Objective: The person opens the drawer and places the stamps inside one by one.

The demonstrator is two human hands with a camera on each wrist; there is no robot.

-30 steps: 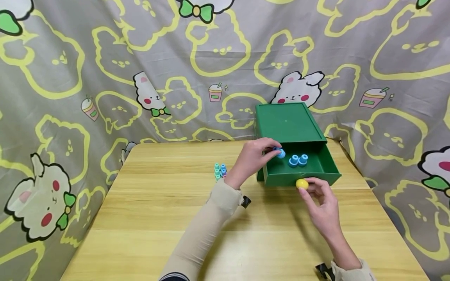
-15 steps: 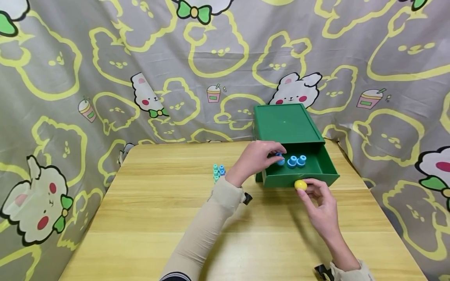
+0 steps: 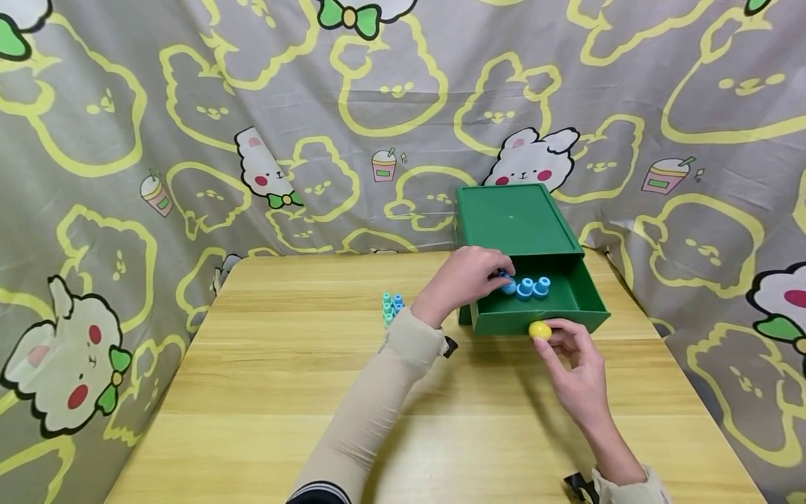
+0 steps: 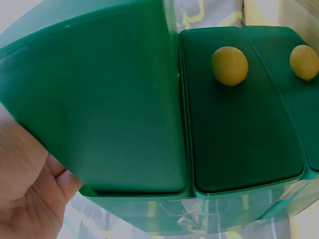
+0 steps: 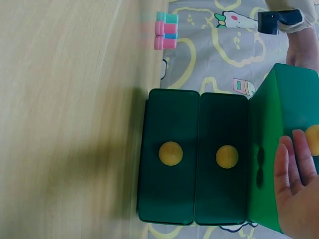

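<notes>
My left hand [image 3: 471,280] reaches into the pulled-out top drawer [image 3: 582,290] of a green cabinet [image 3: 516,218]. Its thumb and fingers pinch a light blue peg [image 3: 508,286] at the left of two more blue pegs [image 3: 532,288], which stand upright on the drawer floor. In the left wrist view the drawer's wall covers the fingertips and the peg. At the drawer front, my right hand [image 3: 581,367] holds the round yellow knob [image 3: 539,330] between thumb and fingers.
Left of the cabinet, a cluster of teal, blue and pink pegs [image 3: 388,308] stands on the wooden table [image 3: 283,364], partly behind the left forearm. Two lower drawers [image 5: 171,199] with yellow knobs are shut. A patterned curtain [image 3: 403,105] hangs behind.
My left hand has lowered the blue peg into the drawer and shifted it right, close to the two standing pegs. My right hand stays on the knob.
</notes>
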